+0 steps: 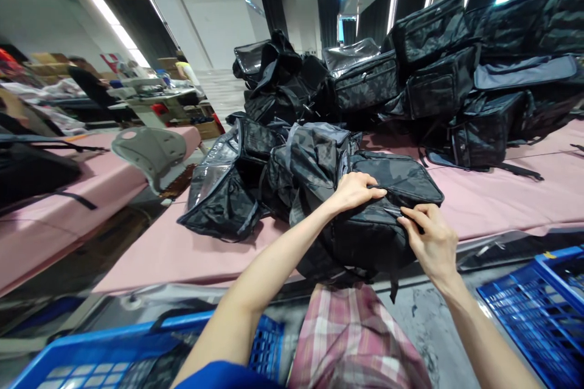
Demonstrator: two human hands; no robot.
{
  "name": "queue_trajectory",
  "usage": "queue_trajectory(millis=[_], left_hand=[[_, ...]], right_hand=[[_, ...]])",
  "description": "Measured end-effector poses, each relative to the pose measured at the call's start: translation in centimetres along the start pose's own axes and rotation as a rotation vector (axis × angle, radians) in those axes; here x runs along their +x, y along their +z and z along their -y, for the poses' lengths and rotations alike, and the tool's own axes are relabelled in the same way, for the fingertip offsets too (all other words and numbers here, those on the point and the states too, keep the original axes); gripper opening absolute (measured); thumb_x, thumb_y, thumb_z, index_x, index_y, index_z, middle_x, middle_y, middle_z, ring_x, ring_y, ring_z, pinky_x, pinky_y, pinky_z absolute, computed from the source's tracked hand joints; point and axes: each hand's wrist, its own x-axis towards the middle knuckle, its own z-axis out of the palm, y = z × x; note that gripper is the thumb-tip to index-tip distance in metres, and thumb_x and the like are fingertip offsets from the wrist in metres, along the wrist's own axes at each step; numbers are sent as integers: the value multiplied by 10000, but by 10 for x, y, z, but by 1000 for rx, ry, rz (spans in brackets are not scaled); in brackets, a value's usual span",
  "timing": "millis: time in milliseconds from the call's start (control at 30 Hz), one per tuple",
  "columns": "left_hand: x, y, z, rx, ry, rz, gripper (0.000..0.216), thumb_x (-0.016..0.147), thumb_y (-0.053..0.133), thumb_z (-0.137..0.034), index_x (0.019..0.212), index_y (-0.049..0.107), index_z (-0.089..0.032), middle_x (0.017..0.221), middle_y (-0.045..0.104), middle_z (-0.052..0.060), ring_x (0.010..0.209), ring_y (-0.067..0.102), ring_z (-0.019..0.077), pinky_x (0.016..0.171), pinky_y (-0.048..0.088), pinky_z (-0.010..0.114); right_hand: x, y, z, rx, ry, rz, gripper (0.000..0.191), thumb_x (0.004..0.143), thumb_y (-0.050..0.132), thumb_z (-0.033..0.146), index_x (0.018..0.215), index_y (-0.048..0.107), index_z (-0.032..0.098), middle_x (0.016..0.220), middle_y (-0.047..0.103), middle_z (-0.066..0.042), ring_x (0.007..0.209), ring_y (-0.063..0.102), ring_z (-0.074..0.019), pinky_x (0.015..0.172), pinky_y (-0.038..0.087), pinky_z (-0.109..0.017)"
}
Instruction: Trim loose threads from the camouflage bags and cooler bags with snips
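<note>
A black camouflage bag (387,194) lies at the front edge of a pink-covered table (493,200). My left hand (356,189) presses down on the bag's top, fingers curled over its edge. My right hand (431,234) pinches a small zipper pull (396,213) on the bag's front. Other black bags (228,188) lie slumped just left of it.
A tall heap of black bags (433,73) fills the back of the table. Blue plastic crates stand at the lower left (91,352) and lower right (542,304). A grey chair (148,149) and a second pink table (55,206) are to the left.
</note>
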Motion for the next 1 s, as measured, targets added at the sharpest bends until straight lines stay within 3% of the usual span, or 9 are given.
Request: queue_trajectory(millis=[300, 533, 767, 1000], left_hand=[[-1, -1, 0, -18, -3, 7, 317, 782, 520, -466, 784, 693, -200, 854, 672, -9, 802, 574, 151, 696, 356, 235], [-1, -1, 0, -19, -22, 6, 319, 779, 528, -463, 830, 705, -203, 850, 671, -1, 796, 570, 155, 699, 358, 232], [-2, 0, 1, -32, -12, 2, 320, 777, 530, -463, 837, 710, -204, 858, 671, -7, 797, 572, 151, 701, 360, 231], [-3, 1, -1, -39, -11, -9, 301, 773, 543, -448, 819, 709, -201, 836, 670, -14, 780, 568, 147, 689, 351, 236]], right_hand=[[3, -2, 0, 50, 39, -11, 202, 858, 545, 338, 908, 678, 195, 838, 584, -36, 708, 565, -124, 591, 412, -235], [3, -1, 0, 44, -17, 46, 187, 860, 539, 310, 893, 677, 187, 838, 587, -44, 722, 561, -133, 610, 419, -244], [2, 0, 0, -33, -37, -16, 189, 853, 552, 302, 930, 675, 181, 843, 588, -44, 734, 558, -137, 603, 409, -242], [2, 0, -2, 36, -37, -12, 180, 859, 542, 311, 895, 668, 187, 830, 585, -39, 717, 558, -128, 605, 417, -237]])
